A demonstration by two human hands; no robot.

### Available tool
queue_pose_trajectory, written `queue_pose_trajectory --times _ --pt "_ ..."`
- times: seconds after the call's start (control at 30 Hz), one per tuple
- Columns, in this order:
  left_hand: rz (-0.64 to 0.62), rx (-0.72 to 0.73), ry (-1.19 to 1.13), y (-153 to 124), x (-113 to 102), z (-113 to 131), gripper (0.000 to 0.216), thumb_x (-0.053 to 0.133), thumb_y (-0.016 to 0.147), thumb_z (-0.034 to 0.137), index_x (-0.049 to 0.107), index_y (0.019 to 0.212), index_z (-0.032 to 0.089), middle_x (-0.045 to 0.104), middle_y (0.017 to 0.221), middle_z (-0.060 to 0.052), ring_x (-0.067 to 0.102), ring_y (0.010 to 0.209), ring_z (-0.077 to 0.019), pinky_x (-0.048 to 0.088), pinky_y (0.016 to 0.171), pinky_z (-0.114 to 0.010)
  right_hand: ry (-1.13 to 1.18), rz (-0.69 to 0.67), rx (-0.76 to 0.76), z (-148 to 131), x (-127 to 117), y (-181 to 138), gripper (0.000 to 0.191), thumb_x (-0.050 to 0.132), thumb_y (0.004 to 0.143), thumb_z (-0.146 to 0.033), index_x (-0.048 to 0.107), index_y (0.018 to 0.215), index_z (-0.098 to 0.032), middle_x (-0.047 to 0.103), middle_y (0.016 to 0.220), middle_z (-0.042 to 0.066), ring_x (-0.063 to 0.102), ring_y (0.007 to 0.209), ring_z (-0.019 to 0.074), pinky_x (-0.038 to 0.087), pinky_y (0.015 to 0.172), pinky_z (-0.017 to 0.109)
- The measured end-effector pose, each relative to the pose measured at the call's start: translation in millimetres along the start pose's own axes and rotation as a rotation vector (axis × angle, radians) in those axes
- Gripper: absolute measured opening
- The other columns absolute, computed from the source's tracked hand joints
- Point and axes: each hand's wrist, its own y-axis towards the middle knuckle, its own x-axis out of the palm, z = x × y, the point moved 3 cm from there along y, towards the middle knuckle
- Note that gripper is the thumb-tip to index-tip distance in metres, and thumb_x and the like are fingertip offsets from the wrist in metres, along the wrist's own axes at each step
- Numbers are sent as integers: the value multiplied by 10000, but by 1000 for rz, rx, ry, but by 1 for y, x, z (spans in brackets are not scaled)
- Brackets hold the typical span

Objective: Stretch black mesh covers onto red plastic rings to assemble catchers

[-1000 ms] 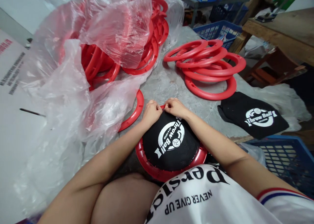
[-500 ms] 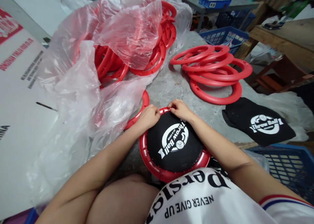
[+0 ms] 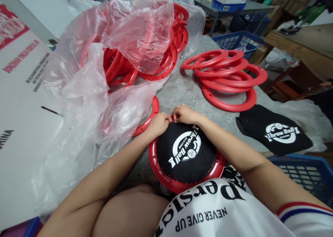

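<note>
A red plastic ring (image 3: 153,153) rests against my body, with a black fabric disc (image 3: 166,140) printed "Throw Ball" stretched across it. My left hand (image 3: 160,123) is closed on the far rim, its fingers curled over the ring. Right beside it, my right hand (image 3: 185,114) pinches the rim where the fabric edge meets the ring. The fingers hide exactly how the edge sits there. Another red ring (image 3: 152,117) lies just beyond my left hand, partly under clear plastic.
Several loose red rings (image 3: 229,102) are piled on the grey table (image 3: 179,91). More red rings fill a clear plastic bag (image 3: 140,32). Black printed fabric covers (image 3: 275,133) lie at the right, above a blue basket (image 3: 304,171). A white carton (image 3: 20,126) stands at left.
My right hand has slid a little left along the far rim, closer to my left hand. The ring and fabric appear slightly shifted in view.
</note>
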Motion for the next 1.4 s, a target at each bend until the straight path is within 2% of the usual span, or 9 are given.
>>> queue_pose_trajectory --times 0.1,0.23,0.37,0.5,0.7,1.0,1.4 --pt "1 -42 -62 0 -1 -1 267 518 757 96 759 777 208 753 909 -31 692 877 -198 544 857 -309 116 42 35 9 6 1 101 729 760 -112 711 707 -196 723 896 31 602 948 208 403 946 325" --pt "11 -121 -113 1 1 -3 137 619 730 141 742 758 194 708 773 -8 652 719 -171 522 691 -272 322 134 29 20 15 -1 101 727 762 -108 698 703 -185 739 971 26 639 1020 197 375 1052 358" --pt "15 -136 -149 3 4 -3 21 719 707 183 701 699 190 667 746 10 602 647 -138 475 620 -255 408 193 21 26 20 -2 95 748 744 -114 692 702 -177 735 1030 43 643 1067 210 353 1092 392" --pt "20 -127 -142 4 4 -2 106 726 733 213 662 655 182 650 792 4 577 643 -130 449 616 -265 403 204 48 27 22 -1 80 756 753 -159 691 715 -183 729 1048 46 627 1061 214 373 1075 398" --pt "43 -137 -112 4 3 0 85 642 739 151 635 661 182 654 781 -2 583 666 -144 475 680 -282 352 202 73 26 23 -2 64 731 783 -183 692 731 -183 726 1059 49 608 1080 220 361 1078 407" --pt "65 -166 -51 2 2 4 116 637 768 139 608 663 181 661 797 -10 575 697 -144 464 717 -278 288 215 100 24 23 -1 84 704 797 -160 674 722 -185 717 1099 66 612 1071 230 396 1048 403" --pt "76 -194 69 3 3 10 122 619 788 138 589 677 177 649 829 -27 574 753 -156 415 699 -273 162 255 127 20 25 -1 100 626 804 -148 653 718 -192 700 956 56 595 925 206 435 956 374"
